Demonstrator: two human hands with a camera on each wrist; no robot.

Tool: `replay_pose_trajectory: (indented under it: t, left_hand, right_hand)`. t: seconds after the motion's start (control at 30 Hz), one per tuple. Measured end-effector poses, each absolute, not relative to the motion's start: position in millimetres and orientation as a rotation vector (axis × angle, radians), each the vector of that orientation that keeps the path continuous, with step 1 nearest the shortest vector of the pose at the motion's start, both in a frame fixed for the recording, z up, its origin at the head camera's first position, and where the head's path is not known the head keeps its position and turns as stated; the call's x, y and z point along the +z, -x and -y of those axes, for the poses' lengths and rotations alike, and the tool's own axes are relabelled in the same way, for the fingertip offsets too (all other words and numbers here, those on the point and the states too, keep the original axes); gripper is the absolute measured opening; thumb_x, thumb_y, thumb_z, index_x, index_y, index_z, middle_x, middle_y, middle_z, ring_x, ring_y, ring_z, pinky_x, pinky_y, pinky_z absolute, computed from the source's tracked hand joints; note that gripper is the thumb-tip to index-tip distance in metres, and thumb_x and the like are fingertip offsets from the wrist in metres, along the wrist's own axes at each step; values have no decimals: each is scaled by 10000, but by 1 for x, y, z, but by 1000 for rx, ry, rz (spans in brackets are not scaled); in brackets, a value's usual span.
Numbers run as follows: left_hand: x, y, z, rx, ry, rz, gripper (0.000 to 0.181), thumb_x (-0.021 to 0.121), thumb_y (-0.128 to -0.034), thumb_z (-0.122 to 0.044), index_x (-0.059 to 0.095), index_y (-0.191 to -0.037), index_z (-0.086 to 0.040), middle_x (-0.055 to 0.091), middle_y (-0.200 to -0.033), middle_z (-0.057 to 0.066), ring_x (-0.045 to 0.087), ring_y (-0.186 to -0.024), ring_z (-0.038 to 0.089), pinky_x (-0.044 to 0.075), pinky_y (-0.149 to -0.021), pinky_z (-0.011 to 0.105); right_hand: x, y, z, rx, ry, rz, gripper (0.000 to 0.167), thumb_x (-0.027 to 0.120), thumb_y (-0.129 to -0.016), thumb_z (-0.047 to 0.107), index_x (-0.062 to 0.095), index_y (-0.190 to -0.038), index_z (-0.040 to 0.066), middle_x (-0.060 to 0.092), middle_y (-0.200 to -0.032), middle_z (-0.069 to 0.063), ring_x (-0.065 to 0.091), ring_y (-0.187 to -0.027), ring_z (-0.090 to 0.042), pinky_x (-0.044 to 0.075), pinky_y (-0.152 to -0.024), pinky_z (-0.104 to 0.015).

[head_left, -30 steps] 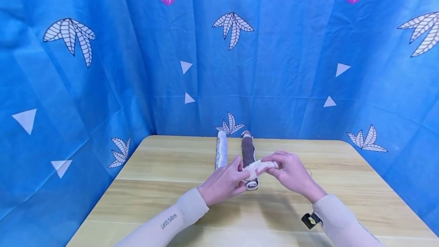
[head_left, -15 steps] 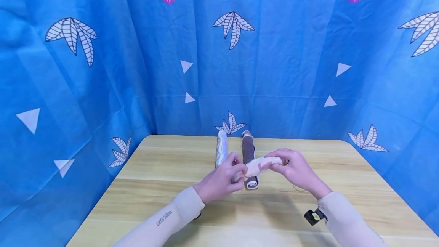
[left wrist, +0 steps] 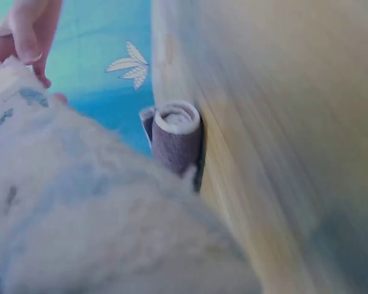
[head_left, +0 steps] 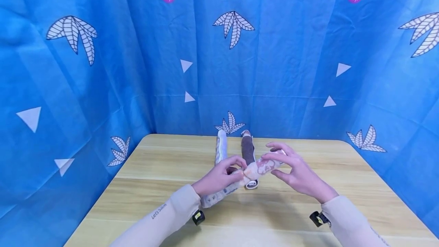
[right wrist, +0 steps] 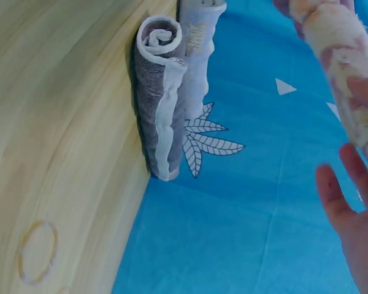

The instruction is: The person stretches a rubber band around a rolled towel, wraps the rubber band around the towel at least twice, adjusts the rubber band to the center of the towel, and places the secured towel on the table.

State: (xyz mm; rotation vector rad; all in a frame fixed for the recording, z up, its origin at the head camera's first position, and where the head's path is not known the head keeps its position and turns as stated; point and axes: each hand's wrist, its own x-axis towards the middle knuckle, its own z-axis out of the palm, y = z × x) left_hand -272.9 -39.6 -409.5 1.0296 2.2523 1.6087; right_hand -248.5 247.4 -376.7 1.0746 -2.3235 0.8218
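A long, pale patterned cloth roll (head_left: 264, 166) slants in the air between the hands; a narrow orange-tinged line crosses its pinched-in middle. My left hand (head_left: 219, 176) pinches it there, and its lower end extends under that wrist. Around the upper end, my right hand (head_left: 302, 170) has its fingers spread, one lying along the cloth and the thumb apart below. In the left wrist view the roll (left wrist: 98, 196) fills the foreground. The right wrist view shows the roll (right wrist: 346, 67) beside spread fingers (right wrist: 334, 196).
Behind the hands, a dark brown roll with white edging (head_left: 247, 149) and a pale striped roll (head_left: 221, 148) lie on the wooden table (head_left: 164, 167). A thin yellowish ring (right wrist: 38, 251) lies on the table. Blue printed curtains (head_left: 281, 68) surround the table.
My left hand has shifted slightly left, and the roll's lower end now shows beneath it. My right fingers have spread and loosened from the upper end.
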Motion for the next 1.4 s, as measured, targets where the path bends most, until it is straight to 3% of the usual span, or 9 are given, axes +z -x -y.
replay_pose_trajectory:
  t: [0.13,0.27,0.37,0.6,0.8,1.0,1.2,1.4]
  left_hand:
    - [-407,271,39,1629,-1010,-2187,167,592,-1006,-184,589,-1170,-213,564,-1250,4,655,-993,154,545,-865,306]
    - [-407,263,36,1592,-996,-2322,208,644,-983,-298,567,-1175,-320,593,-1198,-60,645,-963,146,540,-841,328]
    - [-409,254,32,1441,-1132,-2596,302,717,-927,-360,542,-1173,-355,572,-1190,-100,615,-939,119,527,-818,306]
    - [-416,248,24,993,-1540,-3097,464,777,-869,-193,571,-1281,-250,564,-1206,-18,500,-640,15,432,-587,112]
    - [-417,250,22,849,-1647,-3163,468,728,-892,-136,599,-1329,-245,564,-1155,-3,461,-635,-9,364,-528,72]
    - [-416,256,19,718,-1656,-3156,396,693,-891,-89,636,-1264,-212,502,-1060,6,458,-625,13,351,-511,55]
    - [-421,261,17,623,-1636,-3184,206,727,-876,-119,602,-1027,-183,384,-950,-2,429,-585,14,321,-482,43]
    - [-423,263,19,576,-1629,-3203,195,734,-856,-123,562,-926,-183,384,-954,-1,446,-616,18,329,-494,41]
  right_hand:
    - [-376,250,-247,862,-1110,2262,583,815,-759,-86,703,-1229,240,609,-1289,17,576,-1181,-176,518,-957,-251]
    - [-376,251,-248,997,-1099,2232,471,792,-799,-64,721,-1179,207,666,-1150,42,620,-1058,-128,529,-885,-207]
    - [-377,250,-249,1060,-1044,2235,402,781,-834,-20,722,-1166,197,684,-1110,48,624,-1015,-95,542,-822,-209]
    - [-377,250,-251,1091,-941,2265,354,783,-850,33,724,-1154,203,705,-1081,56,629,-959,-66,556,-764,-237]
    - [-379,250,-250,1085,-852,2275,372,807,-805,1,742,-1120,190,722,-1048,39,641,-903,-78,543,-743,-218]
    - [-381,252,-247,1101,-724,2320,321,830,-782,16,768,-1045,189,735,-998,65,652,-885,-75,534,-719,-221]
    - [-383,254,-241,1099,-717,2352,314,826,-783,15,774,-1015,221,727,-978,96,650,-874,-78,532,-716,-236]
    - [-384,257,-239,1118,-714,2386,319,811,-788,11,776,-1010,238,719,-961,107,643,-861,-89,528,-706,-247]
